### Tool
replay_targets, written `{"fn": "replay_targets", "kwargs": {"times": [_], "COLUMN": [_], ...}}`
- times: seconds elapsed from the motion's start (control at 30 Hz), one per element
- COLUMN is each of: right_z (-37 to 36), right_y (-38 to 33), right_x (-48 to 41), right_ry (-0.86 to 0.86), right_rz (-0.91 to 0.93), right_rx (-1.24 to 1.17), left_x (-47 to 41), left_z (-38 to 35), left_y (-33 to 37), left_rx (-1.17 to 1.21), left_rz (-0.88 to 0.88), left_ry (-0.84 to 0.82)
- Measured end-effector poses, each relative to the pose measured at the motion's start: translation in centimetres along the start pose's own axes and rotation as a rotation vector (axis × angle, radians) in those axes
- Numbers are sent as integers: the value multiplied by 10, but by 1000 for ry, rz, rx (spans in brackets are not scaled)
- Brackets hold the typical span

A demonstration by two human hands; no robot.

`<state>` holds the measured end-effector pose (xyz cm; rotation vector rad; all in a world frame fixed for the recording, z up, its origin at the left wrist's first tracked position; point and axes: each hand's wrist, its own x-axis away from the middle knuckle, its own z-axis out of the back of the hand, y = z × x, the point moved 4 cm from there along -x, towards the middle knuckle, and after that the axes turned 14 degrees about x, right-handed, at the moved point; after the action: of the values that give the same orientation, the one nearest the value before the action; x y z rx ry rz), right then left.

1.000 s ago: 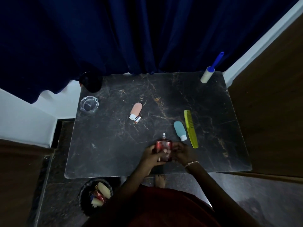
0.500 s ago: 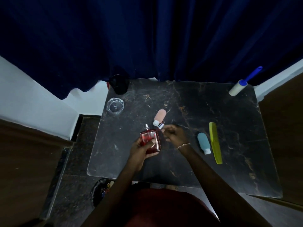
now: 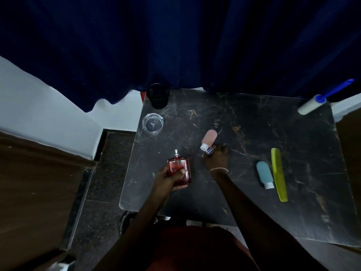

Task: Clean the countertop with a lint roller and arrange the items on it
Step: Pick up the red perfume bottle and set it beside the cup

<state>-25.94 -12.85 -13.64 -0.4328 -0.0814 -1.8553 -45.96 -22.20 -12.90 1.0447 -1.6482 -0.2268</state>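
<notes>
The lint roller lies at the upper right corner of the countertop, its blue handle poking past the edge, well apart from both hands. Left of centre, the left hand holds a red perfume bottle, fingers wrapped round its lower body, spray nozzle bare and pointing to the top of the frame. Half a second ago the bottle sat close to the right hand; now the two are apart. The right hand has reached up to the small silver cap lying beside the white end of the pink tube; its fingertips are at the cap, but whether they have closed on it cannot be told. A bracelet circles that wrist.

To the right, the blue tube and the yellow-green comb lie side by side, just as before. At the upper left of the countertop sit a glass ashtray and, behind it at the corner, a dark cup. A navy curtain hangs across the top of the frame.
</notes>
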Motion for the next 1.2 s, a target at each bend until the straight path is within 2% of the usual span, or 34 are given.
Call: {"fn": "replay_targets", "kwargs": {"times": [0.17,0.3,0.47,0.6,0.67,0.73,0.8,0.87,0.97,1.1,1.2], "right_z": [0,0,0,8,12,15,23,36,61,94,113], "right_y": [-4,2,21,30,30,22,8,-5,-24,-44,-49], "right_x": [5,9,17,19,21,23,27,29,29,27,28], "right_ry": [109,110,89,144,63,-105,-289,-431,-498,-455,-467], "right_rz": [6,57,-41,-47,-117,-168,-146,-56,131,388,485], "right_rx": [-56,-48,-228,-382,-581,-947,-1260,-1400,-1361,-1045,-896], "left_x": [-5,-8,-12,-12,-10,-9,-6,-2,2,10,18], "left_z": [5,9,12,12,10,6,1,-6,-16,-30,-41], "left_y": [9,13,14,17,21,25,28,31,32,37,42], "left_rx": [-27,-19,-28,-20,-25,-27,-40,-58,-64,-46,-15], "left_rz": [18,38,84,67,49,25,-1,-29,-40,-54,-71], "left_ry": [-12,-32,-63,-87,-84,-73,-73,-88,-98,-149,-205]}}
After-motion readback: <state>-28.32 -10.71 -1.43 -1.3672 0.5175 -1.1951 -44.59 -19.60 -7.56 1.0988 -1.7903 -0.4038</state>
